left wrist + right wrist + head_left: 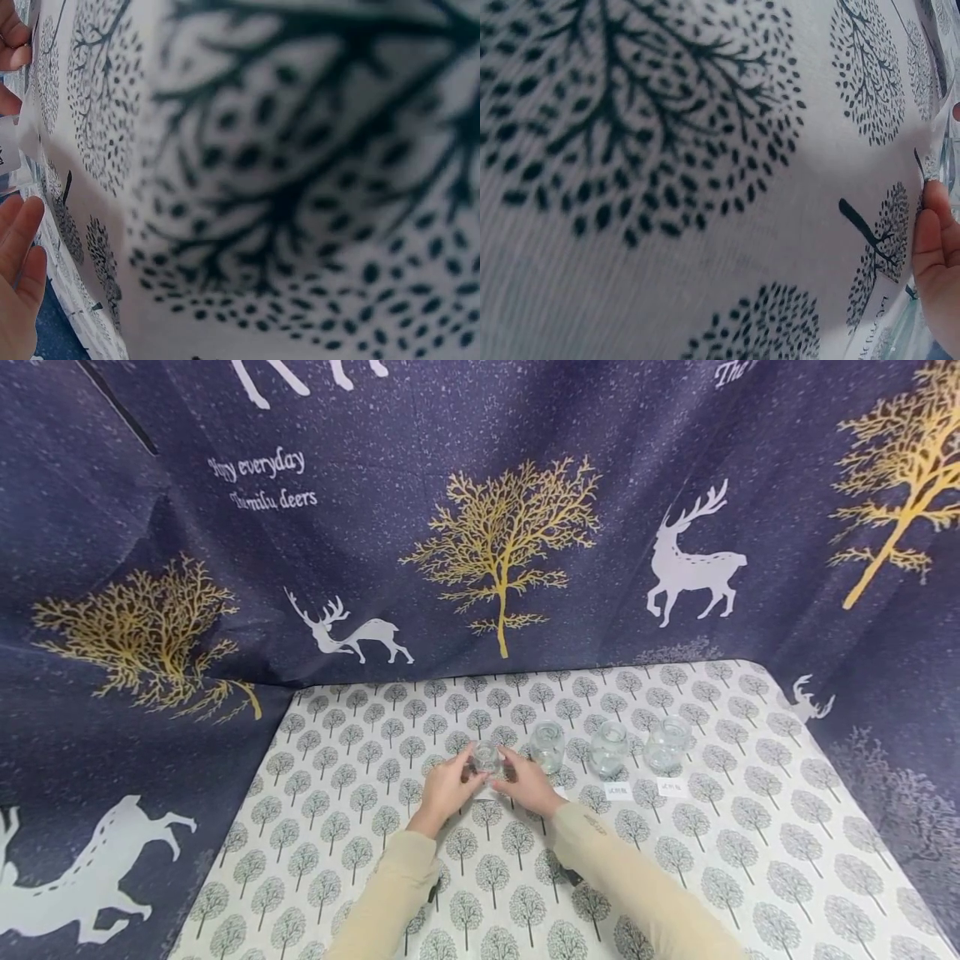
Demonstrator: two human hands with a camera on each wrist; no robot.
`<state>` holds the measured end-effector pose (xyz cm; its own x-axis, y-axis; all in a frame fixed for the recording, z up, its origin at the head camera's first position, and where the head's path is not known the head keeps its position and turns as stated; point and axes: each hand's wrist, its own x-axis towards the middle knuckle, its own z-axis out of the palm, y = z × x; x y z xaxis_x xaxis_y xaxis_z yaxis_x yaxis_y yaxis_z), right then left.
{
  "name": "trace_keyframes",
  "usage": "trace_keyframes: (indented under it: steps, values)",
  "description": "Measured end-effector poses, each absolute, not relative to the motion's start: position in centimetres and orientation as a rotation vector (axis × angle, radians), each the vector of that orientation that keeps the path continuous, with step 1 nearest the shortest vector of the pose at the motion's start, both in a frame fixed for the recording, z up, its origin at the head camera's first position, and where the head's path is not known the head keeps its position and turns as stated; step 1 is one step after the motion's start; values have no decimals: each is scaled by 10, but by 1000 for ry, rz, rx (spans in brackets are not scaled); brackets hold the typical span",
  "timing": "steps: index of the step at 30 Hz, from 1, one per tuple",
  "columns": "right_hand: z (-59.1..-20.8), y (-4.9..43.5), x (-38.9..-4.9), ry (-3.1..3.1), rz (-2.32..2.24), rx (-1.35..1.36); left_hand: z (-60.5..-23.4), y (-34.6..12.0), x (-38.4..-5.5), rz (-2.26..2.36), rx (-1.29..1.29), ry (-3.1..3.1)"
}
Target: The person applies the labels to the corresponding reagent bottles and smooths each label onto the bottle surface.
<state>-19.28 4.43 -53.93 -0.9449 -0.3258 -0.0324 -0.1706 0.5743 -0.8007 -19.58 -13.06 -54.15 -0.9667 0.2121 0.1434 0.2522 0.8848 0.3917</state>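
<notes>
A small clear glass jar (487, 757) stands on the patterned cloth between the two hands. My left hand (444, 792) grips its left side, fingers toward the back and thumb at the front. From the other side my right hand (529, 787) holds it the same way. A white card (486, 794) lies just in front of this jar, partly hidden by the thumbs. In the left wrist view the left hand (19, 277) shows at the left edge, near the card (7, 146). At the right edge of the right wrist view the right hand (939, 259) appears.
To the right stand three more clear glass jars: one (547, 748) beside the right hand, a middle one (608, 750) and a far-right one (666, 747). Printed white cards (618, 792) lie before them. A tree-patterned cloth (360, 860) covers the table, with a dark blue curtain (450, 410) behind.
</notes>
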Motion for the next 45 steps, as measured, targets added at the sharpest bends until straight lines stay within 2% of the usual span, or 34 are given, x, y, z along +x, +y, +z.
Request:
trace_keyframes:
  steps: [7, 15, 20, 28, 35, 45]
  values:
    - [-535, 59, -186, 2567, -1323, -477, -537, -131, -193, -820, -245, -2926]
    - [-527, 94, -177, 2530, -1335, -587, -531, -118, -189, -842, -296, -2523]
    - [-526, 119, -175, 2558, -1297, -605, -535, -100, -182, -798, -421, -2455]
    - [-526, 145, -174, 2611, -1237, -549, -541, -73, -170, -785, -583, -2658]
    - [-531, 151, -173, 2633, -1170, -508, -555, -56, -172, -977, -570, -2956]
    - [-540, 151, -174, 2756, -951, -534, -552, -43, -174, -811, -575, -3130]
